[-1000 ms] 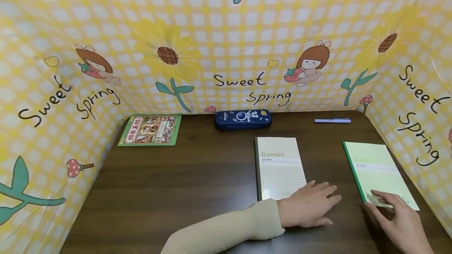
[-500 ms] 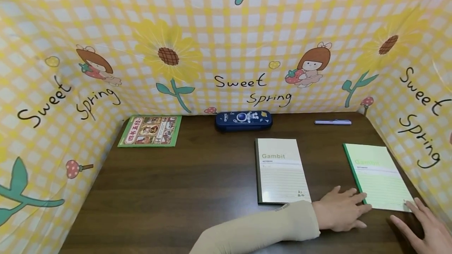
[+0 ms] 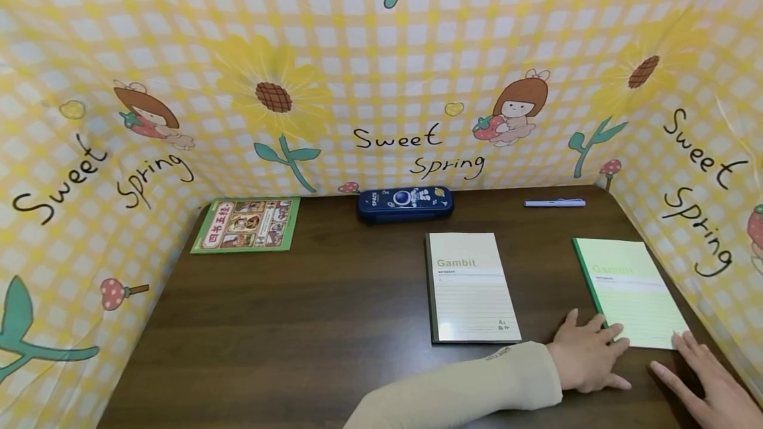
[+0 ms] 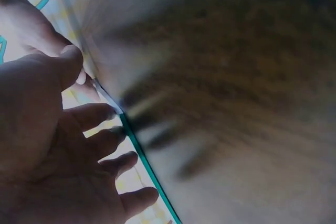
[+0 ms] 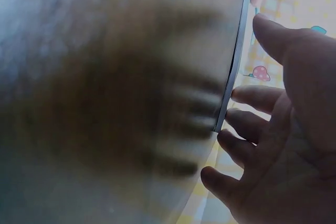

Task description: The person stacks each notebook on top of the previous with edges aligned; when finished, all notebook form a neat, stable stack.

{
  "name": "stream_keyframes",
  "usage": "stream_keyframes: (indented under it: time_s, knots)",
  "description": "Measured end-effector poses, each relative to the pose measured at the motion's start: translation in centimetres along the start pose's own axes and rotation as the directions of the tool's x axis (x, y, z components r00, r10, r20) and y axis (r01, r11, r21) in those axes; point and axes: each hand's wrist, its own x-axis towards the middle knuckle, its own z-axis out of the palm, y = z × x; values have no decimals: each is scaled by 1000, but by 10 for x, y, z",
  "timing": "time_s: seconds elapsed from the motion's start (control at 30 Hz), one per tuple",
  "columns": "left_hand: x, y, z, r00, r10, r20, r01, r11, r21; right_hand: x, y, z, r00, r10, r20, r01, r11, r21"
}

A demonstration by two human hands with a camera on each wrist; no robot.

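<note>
A pale green "Gambit" notebook [image 3: 636,296] with a green spine lies flat at the right of the table. My left hand [image 3: 587,353], fingers spread, has its fingertips at the lower end of that spine. In the left wrist view the fingertips meet the green spine [image 4: 153,174]. My right hand [image 3: 709,386] stands at the notebook's lower right corner, its fingers extended along the edge and the thumb apart, near the bottom edge. The right wrist view has the fingertips along the notebook's edge [image 5: 231,72]. A white "Gambit" notebook [image 3: 467,290] lies left of the hands.
Along the back of the brown table [image 3: 286,323] are a green-bordered booklet [image 3: 247,225], a dark blue pencil case [image 3: 405,205] and a lilac pen [image 3: 554,203]. Yellow checked cloth [image 3: 369,38] stands behind and on both sides. My left forearm's beige sleeve [image 3: 465,382] crosses the front.
My left hand has moved right, off the white notebook's lower corner to the green notebook's spine. My right hand has shifted right, from the green notebook's lower left to its lower right corner.
</note>
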Motion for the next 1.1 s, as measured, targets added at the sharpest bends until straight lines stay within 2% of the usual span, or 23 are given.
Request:
stream_keyframes:
  time_s: [0.17, 0.43, 0.63, 0.83, 1.1]
  knots:
    - [-6, -1, 1, 999, -34, -10, 34, 999, -4, -1, -2, 3, 1000, -11, 4, 11, 1000, -11]
    - [-22, -8, 4, 1000, -21, 3, 21, 1000, -9, -4, -11, 12, 999, -37, 22, 37, 999, -21]
    - [-29, -14, 11, 1000, -6, 8, 6, 1000, -5, -8, -22, 21, 994, -108, -13, 107, 994, -13]
    - [-45, -17, 17, 999, -29, 35, 27, 999, 46, -9, -30, 30, 979, -194, -57, 193, 981, -31]
    - [-65, -19, 27, 999, -45, 29, 42, 996, 82, -15, -41, 42, 980, -191, -61, 188, 980, -58]
